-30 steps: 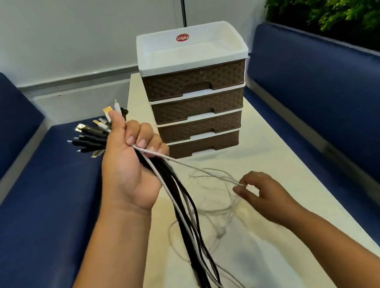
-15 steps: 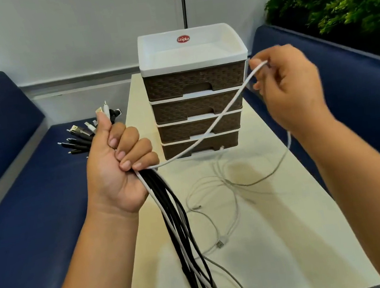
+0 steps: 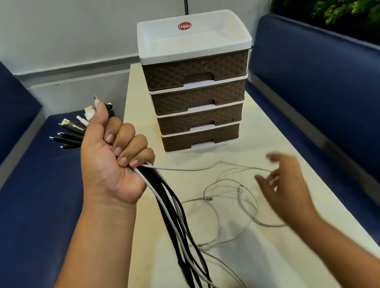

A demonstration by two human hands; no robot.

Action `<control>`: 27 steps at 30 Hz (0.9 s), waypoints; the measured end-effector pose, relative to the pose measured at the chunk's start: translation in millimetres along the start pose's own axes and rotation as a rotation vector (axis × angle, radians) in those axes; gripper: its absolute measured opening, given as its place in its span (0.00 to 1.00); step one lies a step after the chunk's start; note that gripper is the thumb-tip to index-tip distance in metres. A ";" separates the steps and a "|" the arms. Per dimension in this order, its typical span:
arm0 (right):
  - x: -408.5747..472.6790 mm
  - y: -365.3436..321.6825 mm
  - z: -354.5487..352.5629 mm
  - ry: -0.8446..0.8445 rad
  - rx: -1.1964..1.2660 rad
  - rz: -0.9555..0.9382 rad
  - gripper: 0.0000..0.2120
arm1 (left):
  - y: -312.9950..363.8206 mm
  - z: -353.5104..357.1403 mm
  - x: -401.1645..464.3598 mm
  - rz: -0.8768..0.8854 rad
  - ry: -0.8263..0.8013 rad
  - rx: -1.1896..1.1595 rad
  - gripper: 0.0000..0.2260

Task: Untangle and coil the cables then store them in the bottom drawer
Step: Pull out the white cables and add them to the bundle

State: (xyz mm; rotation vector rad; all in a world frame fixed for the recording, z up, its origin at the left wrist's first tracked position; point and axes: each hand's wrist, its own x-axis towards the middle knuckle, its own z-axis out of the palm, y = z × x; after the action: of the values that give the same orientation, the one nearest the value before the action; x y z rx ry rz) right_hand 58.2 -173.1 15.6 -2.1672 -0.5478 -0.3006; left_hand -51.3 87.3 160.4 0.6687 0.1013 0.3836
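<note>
Head view: a left hand [image 3: 113,159] is gripping a bundle of black and white cables [image 3: 178,221], their lower ends cut off by the frame. A motion-blurred right hand [image 3: 285,186] is hovering, fingers seemingly spread, over loose white cables [image 3: 227,187] lying on the table [image 3: 296,251] before a "Uniplus" drawer unit [image 3: 197,81], bottom drawer [image 3: 201,137] closed.
</note>
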 end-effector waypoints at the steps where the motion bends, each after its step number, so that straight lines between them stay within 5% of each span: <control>1: -22.1 8.9 12.7 -0.043 0.018 -0.044 0.17 | -0.8 -0.4 0.5 -0.002 0.001 -0.001 0.25; 5: -83.7 25.9 47.2 -0.506 -0.197 -0.294 0.11 | -4.8 -1.6 1.1 -0.026 -0.013 0.002 0.25; 11: -85.1 15.2 43.0 -0.698 -0.370 -0.314 0.03 | -7.5 2.7 0.8 -0.028 -0.028 0.021 0.25; 15: -47.6 -26.9 -16.2 -0.855 0.035 -0.040 0.05 | -5.4 3.9 -1.9 -0.013 -0.018 0.028 0.24; 22: 1.7 -100.5 -98.2 -0.377 0.696 0.265 0.09 | -14.8 19.8 -7.9 0.000 0.052 0.116 0.19; 27: 3.3 -147.7 -93.3 -0.313 0.902 0.259 0.09 | -38.0 41.7 -17.5 0.004 0.032 0.276 0.16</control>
State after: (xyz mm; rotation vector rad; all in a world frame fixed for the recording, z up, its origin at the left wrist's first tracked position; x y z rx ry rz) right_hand -12.4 -167.3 175.4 -1.3710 -0.4434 0.3797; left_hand -46.7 29.0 168.9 0.9348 0.1856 0.3875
